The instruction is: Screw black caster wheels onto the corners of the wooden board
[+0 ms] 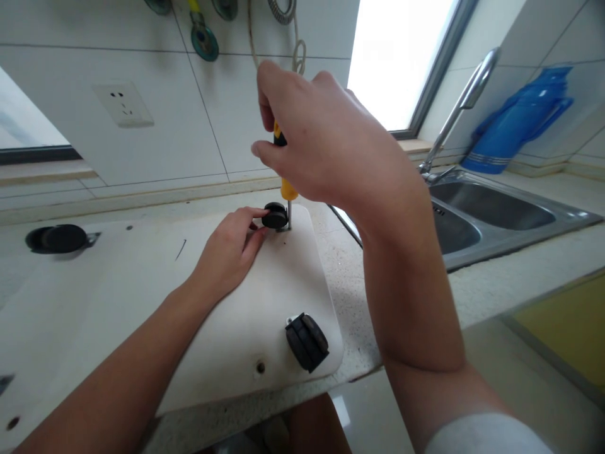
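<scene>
A white board (246,302) lies on the counter, with black casters on it. My right hand (316,126) is closed around the yellow and black handle of a screwdriver (288,189). The screwdriver stands upright, its metal shaft reaching down to the mounting plate beside the far right caster (275,215). With thumb and fingers, my left hand (231,246) grips that same caster from its left side. Nearer to me on the board sits another caster (307,342), and a further caster (61,239) is at the far left. The screw under the tip is too small to make out.
To the right is a steel double sink (501,205) with a tall faucet (466,104). A blue thermos jug (520,123) stands behind it. The tiled wall carries a power socket (123,104) and pipe fittings (204,39). Holes (259,367) show in the board.
</scene>
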`<state>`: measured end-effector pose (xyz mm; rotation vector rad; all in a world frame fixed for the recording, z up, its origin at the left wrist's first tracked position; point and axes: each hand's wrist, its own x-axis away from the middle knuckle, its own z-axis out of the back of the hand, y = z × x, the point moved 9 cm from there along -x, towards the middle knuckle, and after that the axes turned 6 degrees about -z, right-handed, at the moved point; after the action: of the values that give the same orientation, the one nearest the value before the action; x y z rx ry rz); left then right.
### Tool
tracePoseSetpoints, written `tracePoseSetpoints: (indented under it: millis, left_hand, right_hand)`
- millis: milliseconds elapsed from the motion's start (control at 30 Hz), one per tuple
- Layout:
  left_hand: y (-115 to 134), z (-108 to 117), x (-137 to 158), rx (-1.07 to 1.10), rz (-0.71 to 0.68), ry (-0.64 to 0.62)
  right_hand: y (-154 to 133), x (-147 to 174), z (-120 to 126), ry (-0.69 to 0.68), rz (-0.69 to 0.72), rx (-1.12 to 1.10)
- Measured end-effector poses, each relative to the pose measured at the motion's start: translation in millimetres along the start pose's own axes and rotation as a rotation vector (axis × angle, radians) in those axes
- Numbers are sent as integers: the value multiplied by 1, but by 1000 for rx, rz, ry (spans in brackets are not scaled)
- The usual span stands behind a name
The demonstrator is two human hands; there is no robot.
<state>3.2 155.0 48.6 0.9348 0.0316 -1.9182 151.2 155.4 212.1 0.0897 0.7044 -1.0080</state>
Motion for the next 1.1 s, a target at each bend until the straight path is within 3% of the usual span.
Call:
tracePoseSetpoints:
  millis: [100, 300, 700, 767, 833, 967, 1033, 1100]
  left_hand:
    - [2, 1, 0, 29, -12, 8]
    - [7, 1, 0, -12, -81, 16]
    - [7, -2, 1, -20, -94, 6]
    - [6, -2, 1, -6, -94, 17]
    - [4, -2, 1, 8, -87, 23]
    - [3, -7, -1, -13, -89, 2]
    - [4, -11, -3, -49, -70, -14]
    - [4, -13, -7, -70, -34, -20]
  right_hand:
    - [3, -5, -4, 32, -24, -11]
    - [20, -11, -3, 250, 78, -145]
    - [26, -20, -14, 240, 43, -149]
    - [18, -17, -8, 214, 22, -92]
    - [8, -8, 15, 236, -20, 13]
    - [5, 31, 85, 538, -110, 160]
    - [15, 57, 96, 789, -31, 70]
    - [47, 83, 76, 1011, -35, -131]
